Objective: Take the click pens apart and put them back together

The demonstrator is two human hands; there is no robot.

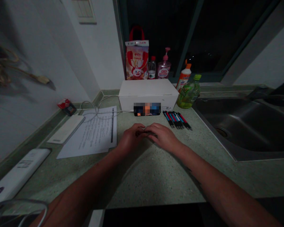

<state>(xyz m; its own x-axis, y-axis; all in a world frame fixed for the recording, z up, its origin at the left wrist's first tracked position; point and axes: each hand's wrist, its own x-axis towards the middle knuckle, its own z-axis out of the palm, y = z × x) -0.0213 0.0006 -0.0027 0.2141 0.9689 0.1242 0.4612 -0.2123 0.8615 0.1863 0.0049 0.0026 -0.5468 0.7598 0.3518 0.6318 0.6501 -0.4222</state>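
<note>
My left hand (130,138) and my right hand (165,135) meet just above the countertop (146,176), their fingertips together. Both have curled, closed fingers; whatever may be pinched between them is too small and dark to make out. Just beyond the fingertips a phone (147,110) leans on its long side against a white box (148,90), its screen lit and partly pixelated. To the right of my right hand lies a row of several pens (177,119) with black, red and blue parts. A printed paper sheet (97,132) is left of my left hand.
A steel sink (251,126) is set in at the right. A green bottle (190,93), a pink pump bottle (164,66) and a red bag (137,60) stand at the back. A white power strip-like case (21,173) and a cable (97,108) lie left.
</note>
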